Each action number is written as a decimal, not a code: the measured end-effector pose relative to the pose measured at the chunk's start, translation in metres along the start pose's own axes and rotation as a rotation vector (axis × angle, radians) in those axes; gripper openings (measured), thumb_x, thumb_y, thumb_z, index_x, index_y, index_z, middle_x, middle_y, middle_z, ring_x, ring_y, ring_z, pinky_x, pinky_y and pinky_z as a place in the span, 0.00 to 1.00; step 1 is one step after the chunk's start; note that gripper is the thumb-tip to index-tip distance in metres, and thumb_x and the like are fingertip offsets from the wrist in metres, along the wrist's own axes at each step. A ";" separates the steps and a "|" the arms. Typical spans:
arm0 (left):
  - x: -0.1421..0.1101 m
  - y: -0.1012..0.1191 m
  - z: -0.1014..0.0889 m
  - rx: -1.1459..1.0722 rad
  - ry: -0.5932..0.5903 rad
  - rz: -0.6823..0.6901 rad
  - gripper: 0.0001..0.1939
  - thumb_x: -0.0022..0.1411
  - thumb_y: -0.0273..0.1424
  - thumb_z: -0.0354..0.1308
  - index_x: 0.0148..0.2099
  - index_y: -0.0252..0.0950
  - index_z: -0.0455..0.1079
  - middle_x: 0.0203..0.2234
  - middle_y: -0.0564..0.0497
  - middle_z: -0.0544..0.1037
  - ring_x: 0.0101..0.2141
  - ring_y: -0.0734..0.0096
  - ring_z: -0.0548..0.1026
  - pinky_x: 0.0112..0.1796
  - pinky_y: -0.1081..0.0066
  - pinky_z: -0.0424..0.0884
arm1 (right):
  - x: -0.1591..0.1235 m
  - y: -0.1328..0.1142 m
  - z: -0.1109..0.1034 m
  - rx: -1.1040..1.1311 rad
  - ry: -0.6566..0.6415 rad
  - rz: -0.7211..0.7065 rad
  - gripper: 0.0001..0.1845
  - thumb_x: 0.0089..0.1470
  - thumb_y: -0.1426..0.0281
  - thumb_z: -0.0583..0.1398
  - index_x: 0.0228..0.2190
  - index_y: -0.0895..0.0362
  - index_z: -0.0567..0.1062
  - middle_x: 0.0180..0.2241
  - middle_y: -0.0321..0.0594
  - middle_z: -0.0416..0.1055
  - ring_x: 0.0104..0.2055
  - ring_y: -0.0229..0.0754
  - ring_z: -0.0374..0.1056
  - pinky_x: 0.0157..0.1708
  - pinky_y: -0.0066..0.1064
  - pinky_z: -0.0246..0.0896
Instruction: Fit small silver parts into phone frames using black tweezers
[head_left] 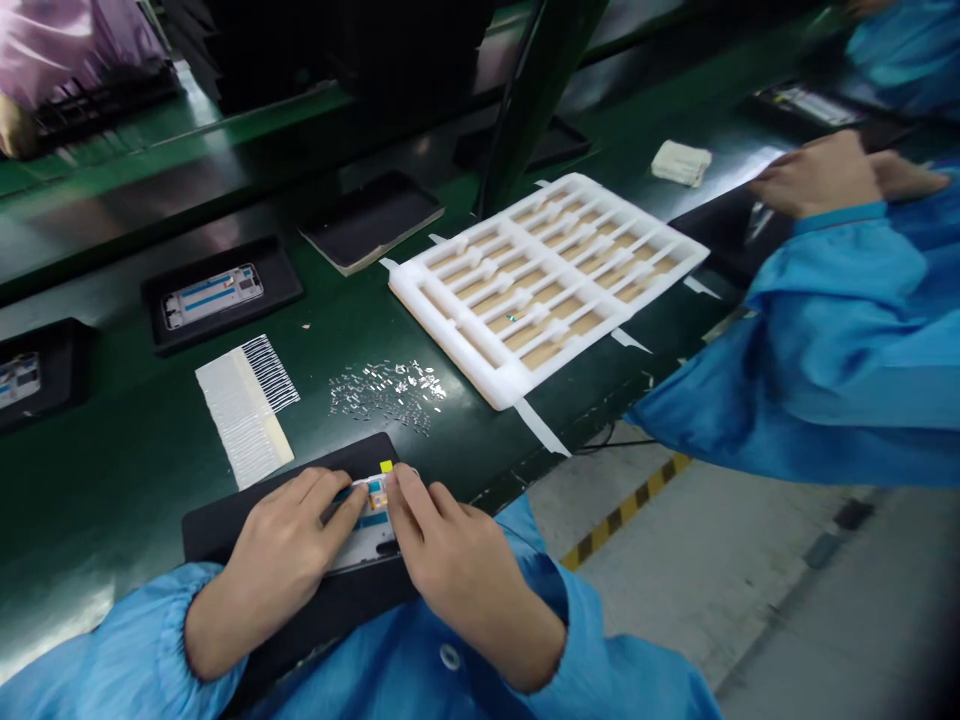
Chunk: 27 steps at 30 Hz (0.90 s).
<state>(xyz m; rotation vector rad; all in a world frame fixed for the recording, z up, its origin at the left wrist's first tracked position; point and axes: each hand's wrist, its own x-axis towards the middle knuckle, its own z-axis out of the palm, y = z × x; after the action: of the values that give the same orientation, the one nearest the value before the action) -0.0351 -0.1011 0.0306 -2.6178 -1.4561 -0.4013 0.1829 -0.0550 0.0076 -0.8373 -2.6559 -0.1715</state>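
Observation:
A light-coloured phone frame (364, 546) with blue strips lies on a black tray (217, 525) in front of me. My left hand (285, 540) grips its left side, thumb and fingertips at the upper part. At the upper right edge, my right hand (457, 555) has its fingers closed on the frame, beside a small yellow tab (386, 466). My fingers partly cover the frame, so any small part beneath them is hidden. Just beyond the tray, many tiny metal pieces (390, 392) lie scattered near a white card (244, 415) bearing rows of thin strips.
A white foam rack (517, 375) with slots is taped to the green bench (337, 310). Black trays (296, 285) stand along the left, two with phone frames. Farther back are another tray (375, 215) and a folded cloth (681, 163). A co-worker's blue sleeve (862, 330) occupies the right.

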 end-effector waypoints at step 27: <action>0.017 -0.036 -0.029 -0.226 -0.169 -0.232 0.13 0.66 0.42 0.63 0.46 0.42 0.66 0.53 0.42 0.79 0.53 0.52 0.79 0.46 0.59 0.78 | -0.002 0.043 0.048 1.319 0.852 1.024 0.34 0.73 0.48 0.52 0.30 0.57 0.82 0.19 0.34 0.62 0.21 0.37 0.57 0.21 0.31 0.51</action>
<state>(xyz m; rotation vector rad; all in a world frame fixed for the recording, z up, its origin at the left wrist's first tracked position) -0.0618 -0.0743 0.0623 -2.7180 -1.8829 -0.3961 0.1955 -0.0108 -0.0371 -1.0633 -0.9005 1.0588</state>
